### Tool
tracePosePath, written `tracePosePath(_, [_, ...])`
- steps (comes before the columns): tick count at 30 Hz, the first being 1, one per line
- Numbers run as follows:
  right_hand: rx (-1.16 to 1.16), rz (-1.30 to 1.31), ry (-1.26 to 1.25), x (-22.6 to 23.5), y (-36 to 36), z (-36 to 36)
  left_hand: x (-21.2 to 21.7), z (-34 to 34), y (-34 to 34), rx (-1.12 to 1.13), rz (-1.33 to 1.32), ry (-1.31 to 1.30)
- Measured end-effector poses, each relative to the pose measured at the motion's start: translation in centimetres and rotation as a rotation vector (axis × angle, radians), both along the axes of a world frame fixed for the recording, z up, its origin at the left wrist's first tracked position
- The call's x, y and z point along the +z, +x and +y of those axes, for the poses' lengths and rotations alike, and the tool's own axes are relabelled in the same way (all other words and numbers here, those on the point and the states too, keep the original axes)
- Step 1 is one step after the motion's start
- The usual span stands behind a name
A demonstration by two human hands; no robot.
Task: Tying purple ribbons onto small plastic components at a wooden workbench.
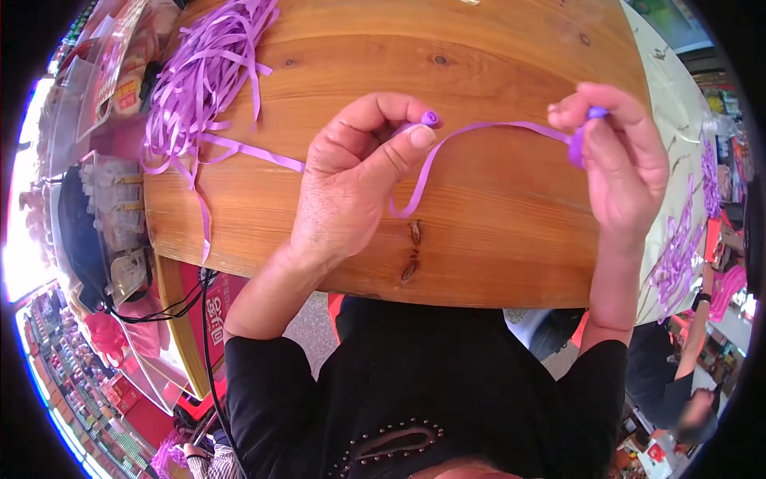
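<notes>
Over the wooden table, my left hand (359, 164) is closed, thumb and forefinger pinching a small rolled coil of purple ribbon (430, 119). From there a narrow purple ribbon (487, 125) loops down and then arches across to my right hand (626, 156). That hand is raised at the table's right side, its fingers closed on a bunched purple bit of ribbon (576, 149); a bluer part shows between the fingertips. Another ribbon strand (255, 151) runs from beneath my left hand toward a heap of loose purple ribbon (209, 76) at the far left.
The brown wooden table (479, 255) curves in front of me. A white marbled surface (662, 88) lies beyond its right side, with more purple ribbon (678, 251) on it. Clear plastic containers (120, 199) stand at the left. Black cables (209, 335) hang by the left edge. Another person (666, 367) is at right.
</notes>
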State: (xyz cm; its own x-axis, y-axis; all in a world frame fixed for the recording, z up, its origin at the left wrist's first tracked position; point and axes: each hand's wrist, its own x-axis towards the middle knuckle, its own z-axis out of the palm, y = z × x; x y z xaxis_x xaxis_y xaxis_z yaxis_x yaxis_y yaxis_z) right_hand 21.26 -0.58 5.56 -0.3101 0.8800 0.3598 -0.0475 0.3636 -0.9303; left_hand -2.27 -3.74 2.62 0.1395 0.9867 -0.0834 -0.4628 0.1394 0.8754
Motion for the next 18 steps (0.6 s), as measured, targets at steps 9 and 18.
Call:
tracePosePath(9, [0.036, -0.144, -0.013, -1.1, -2.7, -1.6, -2.0, 0.2, 0.4, -0.010, 0.331, 0.321])
tracePosePath(18, [0.060, -0.215, 0.002, -1.8, -2.3, -1.5, -1.6, -0.4, 1.5, -0.007, 0.391, 0.264])
